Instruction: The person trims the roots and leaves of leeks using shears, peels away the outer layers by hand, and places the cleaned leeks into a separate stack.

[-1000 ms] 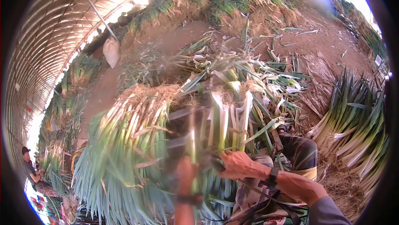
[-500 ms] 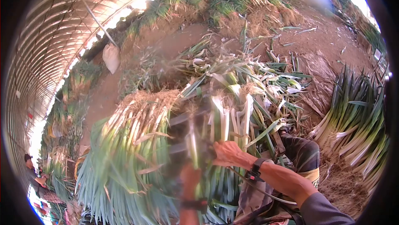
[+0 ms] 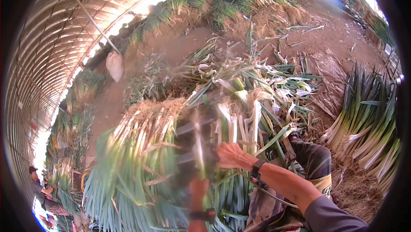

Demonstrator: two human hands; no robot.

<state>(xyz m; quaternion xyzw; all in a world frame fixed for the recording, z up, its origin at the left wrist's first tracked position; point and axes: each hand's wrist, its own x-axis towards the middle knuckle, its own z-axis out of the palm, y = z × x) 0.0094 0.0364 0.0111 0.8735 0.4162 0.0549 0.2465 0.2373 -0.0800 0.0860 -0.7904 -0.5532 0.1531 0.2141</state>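
My left hand is blurred at the lower middle, its fingers closed around the green part of an upright leek with a pale stalk. Right of that leek, my right hand is closed on something dark and blurred that I cannot make out. A large pile of untrimmed leeks with brown roots on top lies to the left of my hands. More leeks with white stalks lie just beyond and beneath my right hand.
Peeled leaves are heaped ahead. Leeks with clean stalks lie at the right, and root scraps below them. A white bag hangs from a pole at the left. Another person is at the far left edge.
The view has shifted slightly. My left hand appears a little lower and further right in it, and my right hand a little further left and higher. Both keep nearly the same pose.
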